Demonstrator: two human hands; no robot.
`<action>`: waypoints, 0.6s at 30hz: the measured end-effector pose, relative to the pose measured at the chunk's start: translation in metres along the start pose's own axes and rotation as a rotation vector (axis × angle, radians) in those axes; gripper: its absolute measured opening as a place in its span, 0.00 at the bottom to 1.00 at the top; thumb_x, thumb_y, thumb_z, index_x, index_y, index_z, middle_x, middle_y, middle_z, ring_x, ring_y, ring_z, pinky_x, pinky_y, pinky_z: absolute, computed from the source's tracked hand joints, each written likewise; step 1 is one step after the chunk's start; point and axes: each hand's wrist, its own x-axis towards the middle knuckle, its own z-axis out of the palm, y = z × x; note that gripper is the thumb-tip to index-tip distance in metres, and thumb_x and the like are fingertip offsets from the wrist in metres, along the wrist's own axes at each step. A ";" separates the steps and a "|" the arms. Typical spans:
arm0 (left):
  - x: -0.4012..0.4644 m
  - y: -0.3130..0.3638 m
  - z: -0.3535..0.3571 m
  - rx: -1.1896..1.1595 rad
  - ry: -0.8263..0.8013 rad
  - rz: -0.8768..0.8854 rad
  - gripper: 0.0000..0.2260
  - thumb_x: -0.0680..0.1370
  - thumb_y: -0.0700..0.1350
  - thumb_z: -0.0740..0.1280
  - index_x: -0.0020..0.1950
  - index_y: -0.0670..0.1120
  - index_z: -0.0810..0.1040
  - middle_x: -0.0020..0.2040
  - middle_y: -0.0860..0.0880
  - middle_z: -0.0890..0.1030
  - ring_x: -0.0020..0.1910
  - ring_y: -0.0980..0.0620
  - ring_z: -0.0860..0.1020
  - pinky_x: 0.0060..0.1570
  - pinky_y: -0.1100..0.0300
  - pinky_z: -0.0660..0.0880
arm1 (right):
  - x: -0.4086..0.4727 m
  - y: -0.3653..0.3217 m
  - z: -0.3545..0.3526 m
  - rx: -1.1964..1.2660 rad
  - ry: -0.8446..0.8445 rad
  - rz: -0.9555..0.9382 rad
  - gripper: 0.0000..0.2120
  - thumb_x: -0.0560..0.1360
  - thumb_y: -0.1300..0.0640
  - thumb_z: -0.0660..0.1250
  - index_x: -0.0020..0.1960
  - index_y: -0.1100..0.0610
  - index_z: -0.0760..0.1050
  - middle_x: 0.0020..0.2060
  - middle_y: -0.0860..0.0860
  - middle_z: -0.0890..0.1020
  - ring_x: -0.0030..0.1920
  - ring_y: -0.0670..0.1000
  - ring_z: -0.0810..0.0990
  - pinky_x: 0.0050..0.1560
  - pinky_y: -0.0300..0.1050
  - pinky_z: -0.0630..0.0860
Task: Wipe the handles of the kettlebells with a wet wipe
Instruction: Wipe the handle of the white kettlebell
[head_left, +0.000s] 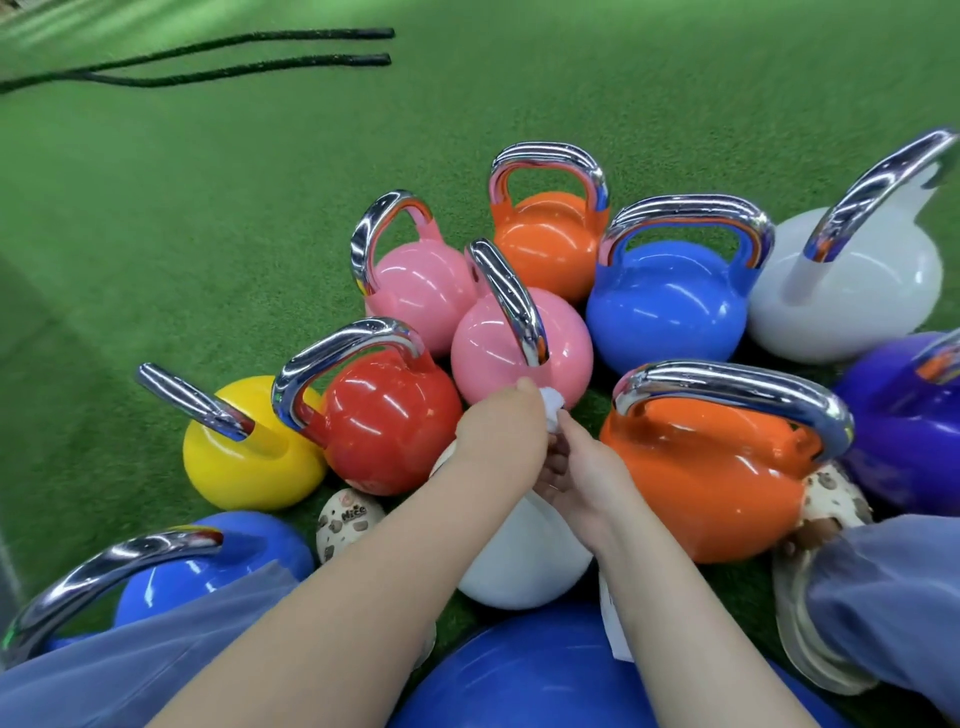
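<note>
Several kettlebells with chrome handles stand close together on green turf. My left hand (501, 431) and my right hand (576, 467) meet over a white kettlebell (524, 561), and they hide its handle. A crumpled white wet wipe (551, 408) sticks out between the fingertips of both hands, in front of a pink kettlebell (519, 343). Both hands look closed on the wipe. A red kettlebell (384, 415) stands to the left of my hands and an orange kettlebell (711, 467) to the right.
Yellow (249, 457), blue (665, 306), purple (904, 421) and another white kettlebell (852, 296) ring the group. A large blue one (545, 675) sits nearest me. My patterned shoes (345, 522) and grey trouser legs (883, 597) are among them. Black battle ropes (234, 57) lie far left on open turf.
</note>
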 end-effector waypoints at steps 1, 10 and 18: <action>0.006 0.004 -0.001 -0.002 -0.030 -0.009 0.13 0.81 0.42 0.52 0.62 0.40 0.68 0.58 0.42 0.76 0.56 0.43 0.76 0.46 0.53 0.69 | 0.002 -0.001 -0.003 -0.027 0.007 0.005 0.16 0.80 0.49 0.56 0.39 0.56 0.74 0.23 0.47 0.79 0.26 0.46 0.77 0.40 0.42 0.72; 0.038 0.022 -0.019 0.032 -0.485 0.163 0.17 0.79 0.43 0.58 0.68 0.43 0.63 0.59 0.39 0.74 0.45 0.42 0.78 0.43 0.54 0.75 | 0.006 -0.011 -0.029 -0.577 0.447 -0.601 0.11 0.78 0.57 0.57 0.38 0.57 0.74 0.39 0.52 0.78 0.46 0.56 0.76 0.44 0.43 0.66; 0.000 -0.019 -0.015 -0.375 -0.250 0.077 0.14 0.78 0.44 0.59 0.61 0.40 0.73 0.59 0.41 0.77 0.50 0.49 0.73 0.51 0.58 0.69 | -0.008 0.010 0.002 -0.703 0.155 -0.930 0.16 0.72 0.60 0.55 0.52 0.56 0.80 0.47 0.45 0.79 0.51 0.42 0.73 0.54 0.24 0.65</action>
